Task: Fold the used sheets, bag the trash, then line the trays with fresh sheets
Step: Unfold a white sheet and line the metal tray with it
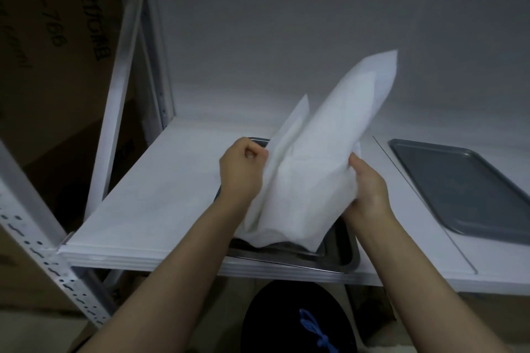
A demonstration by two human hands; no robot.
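A large white sheet [315, 157] is lifted up over a shiny metal tray [341, 252] at the front edge of the white shelf. The sheet is bent into two upright flaps. My left hand [241, 172] pinches the sheet's left flap. My right hand [370, 189] grips its right side. Most of the tray is hidden under the sheet. A second, grey tray [459, 186] lies bare on the shelf to the right. A stack of flat white sheets [143, 209] lies on the shelf to the left of the metal tray.
A black trash bag [298, 321] with a blue drawstring [315, 332] sits below the shelf, between my arms. A white perforated rack post [43, 252] stands at the left, with cardboard boxes [43, 37] behind it. A plain wall rises behind the shelf.
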